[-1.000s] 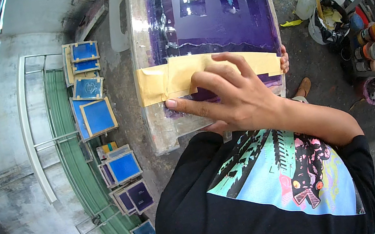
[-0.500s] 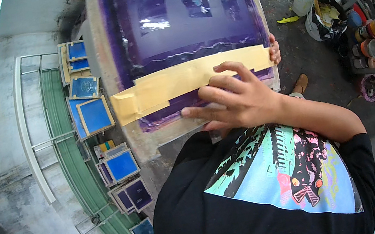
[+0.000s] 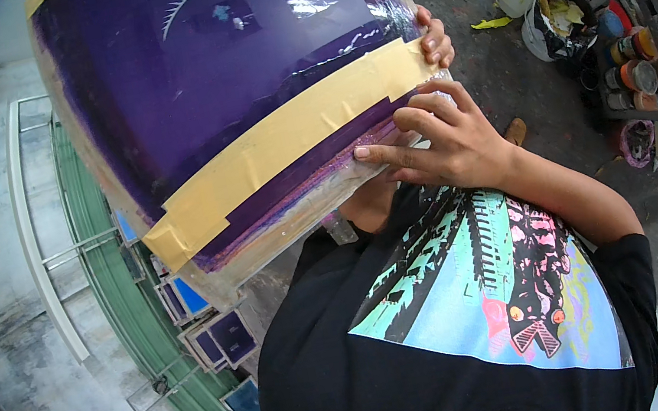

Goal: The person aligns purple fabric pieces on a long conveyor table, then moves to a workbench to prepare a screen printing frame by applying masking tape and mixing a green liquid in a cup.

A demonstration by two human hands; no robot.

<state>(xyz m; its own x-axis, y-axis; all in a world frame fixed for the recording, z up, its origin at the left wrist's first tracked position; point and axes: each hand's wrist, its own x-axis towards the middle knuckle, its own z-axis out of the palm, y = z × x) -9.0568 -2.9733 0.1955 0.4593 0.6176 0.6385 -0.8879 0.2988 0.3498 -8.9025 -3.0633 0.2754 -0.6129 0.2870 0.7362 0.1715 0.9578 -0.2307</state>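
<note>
Our left hand (image 3: 434, 42) is gripping the framed purple screen (image 3: 144, 106) while our right hand (image 3: 450, 135) is leaving the tape.

Since half a second ago we are turning the screen, its left end now swinging round toward us, and our right hand is shifting off the yellow tape (image 3: 291, 137) to the near border's right part. Our left fingers are curling tightly over the right edge; the palm is staying hidden. Our right hand is staying half open, seemingly holding nothing, one outstretched digit lying at the border; we cannot tell whether it is pressing. The screen is tilting just before our black shirt (image 3: 313, 367). The tape is spanning it crosswise, so we are judging that it is sticking unaided.
</note>
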